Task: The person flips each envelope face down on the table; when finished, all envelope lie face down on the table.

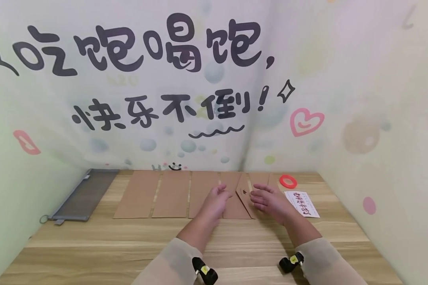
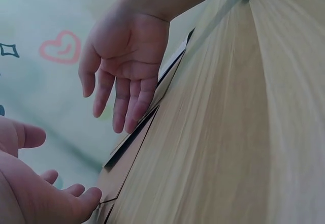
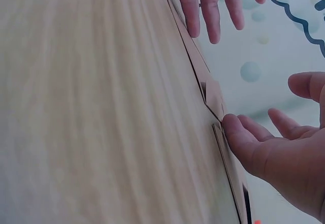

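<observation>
Several flat brown cardboard pieces (image 1: 170,196) lie in a row along the back of the table. Toward the row's right end, another brown piece (image 1: 245,193) with a small black mark sits askew on top of them. My left hand (image 1: 215,204) hovers just left of it, fingers loosely bent and holding nothing. On its other side is my right hand (image 1: 271,204), palm turned inward, fingers spread and relaxed with nothing in them. The left wrist view shows the right palm (image 2: 127,61) facing the left hand (image 2: 40,188), fingertips close over the cardboard edge.
A grey mesh zip pouch (image 1: 82,196) lies at the table's left. At the right are a red ring (image 1: 287,181) and a white card (image 1: 303,204) with red writing. A printed curtain (image 1: 214,87) hangs behind the wooden table (image 1: 92,253).
</observation>
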{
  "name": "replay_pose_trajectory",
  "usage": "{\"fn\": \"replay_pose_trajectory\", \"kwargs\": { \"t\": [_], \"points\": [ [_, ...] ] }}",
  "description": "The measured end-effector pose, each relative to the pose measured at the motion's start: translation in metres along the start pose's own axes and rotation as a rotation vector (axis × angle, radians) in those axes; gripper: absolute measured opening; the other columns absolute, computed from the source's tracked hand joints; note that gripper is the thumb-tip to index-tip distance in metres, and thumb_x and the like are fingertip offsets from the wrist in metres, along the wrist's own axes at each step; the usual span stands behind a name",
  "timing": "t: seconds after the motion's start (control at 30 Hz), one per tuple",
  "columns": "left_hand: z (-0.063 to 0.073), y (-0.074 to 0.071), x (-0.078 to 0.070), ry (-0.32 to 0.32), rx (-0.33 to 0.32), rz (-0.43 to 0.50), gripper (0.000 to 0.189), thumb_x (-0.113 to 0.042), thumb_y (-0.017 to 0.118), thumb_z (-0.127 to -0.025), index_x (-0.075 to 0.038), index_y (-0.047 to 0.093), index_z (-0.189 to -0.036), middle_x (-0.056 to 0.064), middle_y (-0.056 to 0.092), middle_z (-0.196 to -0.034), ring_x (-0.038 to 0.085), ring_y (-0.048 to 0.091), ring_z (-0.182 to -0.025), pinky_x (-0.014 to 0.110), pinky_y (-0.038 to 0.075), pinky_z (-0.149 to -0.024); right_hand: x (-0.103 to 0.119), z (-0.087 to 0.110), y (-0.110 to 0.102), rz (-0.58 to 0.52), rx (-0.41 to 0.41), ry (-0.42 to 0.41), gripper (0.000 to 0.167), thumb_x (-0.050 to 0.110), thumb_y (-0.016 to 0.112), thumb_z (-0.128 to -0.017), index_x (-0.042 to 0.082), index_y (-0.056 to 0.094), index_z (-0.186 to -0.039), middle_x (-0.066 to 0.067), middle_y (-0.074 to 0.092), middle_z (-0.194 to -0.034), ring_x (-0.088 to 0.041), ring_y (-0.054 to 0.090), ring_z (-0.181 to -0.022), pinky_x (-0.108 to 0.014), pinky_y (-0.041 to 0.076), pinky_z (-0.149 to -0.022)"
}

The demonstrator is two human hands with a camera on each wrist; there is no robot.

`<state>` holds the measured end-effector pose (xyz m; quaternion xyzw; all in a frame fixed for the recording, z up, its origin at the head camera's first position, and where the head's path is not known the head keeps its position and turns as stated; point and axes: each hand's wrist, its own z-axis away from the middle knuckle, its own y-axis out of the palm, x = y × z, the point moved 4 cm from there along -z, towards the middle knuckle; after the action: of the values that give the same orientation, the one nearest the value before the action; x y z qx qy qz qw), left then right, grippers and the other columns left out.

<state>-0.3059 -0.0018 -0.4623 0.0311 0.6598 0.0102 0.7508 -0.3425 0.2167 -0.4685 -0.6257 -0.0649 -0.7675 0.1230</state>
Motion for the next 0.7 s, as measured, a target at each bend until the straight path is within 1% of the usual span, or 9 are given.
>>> {"fn": "replay_pose_trajectory", "kwargs": {
  "t": [0.13, 0.23, 0.27, 0.33, 0.4, 0.47, 0.5, 0.6, 0.7],
  "points": [
    [-0.001, -0.004, 0.0, 0.0, 0.008, 0.001, 0.062, -0.024, 0.065, -0.099, -0.003, 0.049, -0.155, 0.024, 0.046, -0.163, 0.045, 0.042, -0.154, 0.061, 0.033, -0.129, -0.001, 0.001, 0.001, -0.003, -0.002, -0.001, 0.059, 0.023, 0.052, -0.113, -0.003, 0.033, -0.163, -0.03, 0.049, -0.161, -0.034, 0.059, -0.144, -0.043, 0.053, -0.116],
    [0.0, -0.006, -0.001, -0.004, 0.012, 0.011, 0.06, -0.022, 0.064, -0.1, -0.002, 0.05, -0.154, 0.024, 0.048, -0.162, 0.041, 0.048, -0.148, 0.057, 0.039, -0.125, -0.001, 0.001, 0.001, -0.009, 0.001, -0.007, 0.058, 0.023, 0.051, -0.113, -0.003, 0.033, -0.162, -0.031, 0.048, -0.161, -0.033, 0.059, -0.143, -0.04, 0.055, -0.115],
    [0.0, -0.006, -0.001, -0.006, 0.018, 0.016, 0.059, -0.022, 0.063, -0.1, -0.002, 0.05, -0.154, 0.024, 0.049, -0.161, 0.039, 0.052, -0.143, 0.055, 0.043, -0.122, -0.001, 0.001, 0.001, -0.013, 0.0, -0.011, 0.059, 0.023, 0.052, -0.113, -0.003, 0.033, -0.162, -0.031, 0.048, -0.162, -0.032, 0.06, -0.142, -0.039, 0.055, -0.114],
    [0.0, -0.005, -0.001, -0.008, 0.031, 0.028, 0.057, -0.02, 0.062, -0.101, -0.001, 0.05, -0.154, 0.023, 0.051, -0.159, 0.03, 0.061, -0.121, 0.045, 0.052, -0.108, -0.001, 0.001, 0.0, -0.028, -0.009, -0.015, 0.06, 0.024, 0.053, -0.112, -0.002, 0.033, -0.163, -0.031, 0.047, -0.162, -0.029, 0.063, -0.139, -0.037, 0.057, -0.112],
    [0.001, -0.004, -0.001, -0.01, 0.04, 0.037, 0.055, -0.018, 0.061, -0.102, -0.001, 0.051, -0.153, 0.022, 0.052, -0.156, 0.023, 0.059, -0.107, 0.037, 0.051, -0.097, -0.002, 0.001, -0.002, -0.044, -0.023, -0.013, 0.061, 0.025, 0.054, -0.112, -0.002, 0.033, -0.163, -0.03, 0.046, -0.164, -0.028, 0.063, -0.139, -0.035, 0.057, -0.11],
    [0.001, -0.003, -0.001, -0.017, 0.052, 0.043, 0.053, -0.017, 0.059, -0.103, -0.001, 0.051, -0.153, 0.022, 0.054, -0.154, 0.02, 0.055, -0.099, 0.033, 0.048, -0.091, -0.001, 0.002, -0.003, -0.067, -0.044, -0.014, 0.061, 0.024, 0.055, -0.112, -0.001, 0.033, -0.164, -0.029, 0.044, -0.165, -0.029, 0.062, -0.141, -0.035, 0.058, -0.11],
    [0.001, -0.003, -0.002, -0.017, 0.056, 0.041, 0.053, -0.017, 0.059, -0.103, -0.001, 0.051, -0.152, 0.022, 0.054, -0.154, 0.02, 0.055, -0.099, 0.034, 0.048, -0.091, 0.0, 0.003, -0.004, -0.074, -0.051, -0.015, 0.061, 0.023, 0.055, -0.112, -0.001, 0.033, -0.164, -0.028, 0.043, -0.166, -0.029, 0.061, -0.142, -0.035, 0.057, -0.11],
    [0.001, -0.002, -0.002, -0.022, 0.058, 0.031, 0.052, -0.018, 0.059, -0.103, -0.002, 0.053, -0.152, 0.021, 0.053, -0.156, 0.025, 0.056, -0.117, 0.04, 0.05, -0.102, 0.005, 0.005, -0.003, -0.105, -0.066, -0.03, 0.059, 0.018, 0.053, -0.112, -0.002, 0.033, -0.164, -0.028, 0.042, -0.167, -0.029, 0.059, -0.144, -0.036, 0.056, -0.113],
    [0.002, -0.001, -0.002, -0.016, 0.076, 0.009, 0.052, -0.02, 0.061, -0.103, -0.001, 0.054, -0.151, 0.021, 0.053, -0.157, 0.03, 0.056, -0.127, 0.046, 0.051, -0.107, 0.009, 0.007, -0.002, -0.146, -0.071, -0.049, 0.059, 0.013, 0.054, -0.11, -0.003, 0.034, -0.164, -0.026, 0.046, -0.165, -0.022, 0.063, -0.137, -0.035, 0.054, -0.113]
  ]
}}
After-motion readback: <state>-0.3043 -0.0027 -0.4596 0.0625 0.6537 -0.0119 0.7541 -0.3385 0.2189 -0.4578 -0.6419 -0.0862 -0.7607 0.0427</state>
